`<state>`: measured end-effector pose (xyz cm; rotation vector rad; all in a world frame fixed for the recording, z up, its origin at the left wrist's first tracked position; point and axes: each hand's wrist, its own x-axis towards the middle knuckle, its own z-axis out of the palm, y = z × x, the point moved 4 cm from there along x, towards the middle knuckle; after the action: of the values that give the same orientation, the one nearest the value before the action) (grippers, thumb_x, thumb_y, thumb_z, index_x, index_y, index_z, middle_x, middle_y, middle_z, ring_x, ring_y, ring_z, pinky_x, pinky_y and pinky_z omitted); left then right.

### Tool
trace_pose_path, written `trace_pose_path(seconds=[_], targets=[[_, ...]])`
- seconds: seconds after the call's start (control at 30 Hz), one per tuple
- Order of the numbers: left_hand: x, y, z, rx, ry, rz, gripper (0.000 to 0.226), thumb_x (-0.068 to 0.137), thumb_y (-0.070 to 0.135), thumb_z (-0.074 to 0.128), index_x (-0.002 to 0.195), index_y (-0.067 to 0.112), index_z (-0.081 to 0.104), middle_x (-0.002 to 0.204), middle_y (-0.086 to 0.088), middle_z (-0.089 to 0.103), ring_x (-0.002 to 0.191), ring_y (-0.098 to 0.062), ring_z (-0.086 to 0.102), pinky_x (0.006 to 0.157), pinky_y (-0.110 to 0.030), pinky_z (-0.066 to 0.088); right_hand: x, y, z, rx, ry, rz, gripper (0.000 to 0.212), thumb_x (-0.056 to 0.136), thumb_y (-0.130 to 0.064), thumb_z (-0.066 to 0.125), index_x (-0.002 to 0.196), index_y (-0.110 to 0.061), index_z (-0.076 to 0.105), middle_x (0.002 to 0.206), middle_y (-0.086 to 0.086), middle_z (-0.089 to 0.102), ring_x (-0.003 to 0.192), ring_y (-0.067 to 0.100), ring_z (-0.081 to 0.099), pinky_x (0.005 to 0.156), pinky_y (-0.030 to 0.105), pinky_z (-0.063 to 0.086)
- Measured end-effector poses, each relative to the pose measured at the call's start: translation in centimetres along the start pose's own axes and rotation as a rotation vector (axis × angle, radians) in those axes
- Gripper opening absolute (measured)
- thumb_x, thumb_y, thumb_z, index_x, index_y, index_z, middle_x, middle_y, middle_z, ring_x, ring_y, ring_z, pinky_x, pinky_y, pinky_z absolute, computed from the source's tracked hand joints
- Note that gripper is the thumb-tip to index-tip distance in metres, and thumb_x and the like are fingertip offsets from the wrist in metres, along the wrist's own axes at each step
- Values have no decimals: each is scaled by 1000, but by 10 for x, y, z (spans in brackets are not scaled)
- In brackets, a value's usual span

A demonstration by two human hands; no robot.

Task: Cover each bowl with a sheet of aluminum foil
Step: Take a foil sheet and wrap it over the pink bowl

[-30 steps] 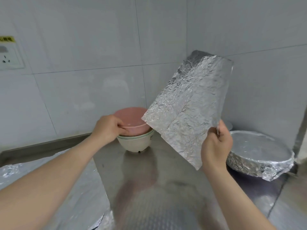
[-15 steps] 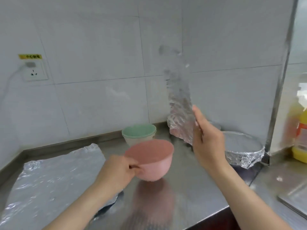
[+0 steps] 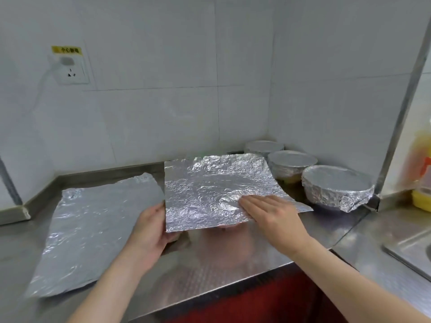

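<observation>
A crinkled foil sheet (image 3: 210, 190) lies flat over the pink bowl (image 3: 227, 227), of which only a sliver shows under the sheet's front edge. My right hand (image 3: 268, 210) presses flat on the sheet's right front part, fingers straight. My left hand (image 3: 149, 227) is at the sheet's left front corner with its fingers tucked beneath; whether they touch the foil or the bowl is hidden. The green bowl is hidden behind the sheet.
More foil sheets (image 3: 93, 229) lie flat on the steel counter (image 3: 210, 271) at the left. Three foil-covered bowls (image 3: 335, 185) stand in the back right corner. A sink (image 3: 410, 248) and a yellow bottle (image 3: 422, 180) are at the right. A wall socket (image 3: 70, 68) is upper left.
The pink bowl has been set down on the counter. My right hand brought the upright foil sheet down flat over it and now presses on top; my left hand moved to the sheet's left corner.
</observation>
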<state>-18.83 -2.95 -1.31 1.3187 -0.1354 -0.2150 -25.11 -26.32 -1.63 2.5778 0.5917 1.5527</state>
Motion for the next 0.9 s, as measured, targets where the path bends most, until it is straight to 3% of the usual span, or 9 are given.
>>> trace_pose_path(seconds=[0.13,0.23,0.33,0.5,0.57,0.63,0.77,0.83,0.9], targets=[[7,-3,-10,-186,-126,-207,49,97,49,41,108,10,68,102,-12,72,93,-30,65,84,-43,50,1,-5,1,-59,-76,-27,26,85,-13,51,98,-16,73,103,-4,72,91,19,68,69,29,51],[8,3,-1,57,-156,-111,15,91,22,62,105,17,65,98,-4,72,81,-17,70,63,-29,57,4,-5,4,-80,-138,-2,32,83,-14,43,98,-19,71,97,-5,69,87,22,63,65,32,47],[16,8,-3,188,-17,-26,32,83,-2,69,96,25,57,91,-3,74,77,-15,70,60,-24,54,1,7,5,-78,-168,59,30,85,-18,44,100,-20,70,96,-6,69,88,21,64,66,34,46],[27,13,-17,319,45,-47,49,83,2,70,121,22,48,89,-2,69,75,-17,65,69,-30,51,-4,19,7,-77,-154,66,19,81,-16,68,100,-20,72,100,-10,72,93,16,66,73,33,45],[30,18,-23,567,173,92,72,82,14,75,140,28,35,112,-1,60,96,-19,61,86,-37,49,-4,18,8,-72,-140,63,17,84,-18,64,98,-19,72,100,-10,73,94,15,67,75,31,42],[22,30,-15,792,222,355,68,80,24,76,138,33,41,119,7,55,105,-15,56,92,-33,45,-4,16,9,-62,-128,66,13,87,-19,63,96,-19,73,99,-10,74,95,13,68,76,30,41],[-8,17,42,1353,-204,697,62,79,55,67,135,36,50,139,17,47,129,-8,41,107,-29,35,1,14,12,-50,-146,71,12,87,-19,61,92,-20,72,97,-11,73,94,14,67,72,32,45],[-11,1,60,1589,-261,882,61,77,51,70,132,31,53,136,12,52,126,-14,48,99,-34,43,3,13,12,-48,-168,59,15,87,-20,57,90,-20,72,95,-11,73,92,15,65,69,33,47],[-8,-8,69,1616,-239,998,50,70,31,81,116,22,64,113,6,67,102,-20,64,77,-34,55,3,14,13,-49,-202,48,10,85,-18,61,89,-20,70,94,-11,71,91,18,63,67,35,46]])
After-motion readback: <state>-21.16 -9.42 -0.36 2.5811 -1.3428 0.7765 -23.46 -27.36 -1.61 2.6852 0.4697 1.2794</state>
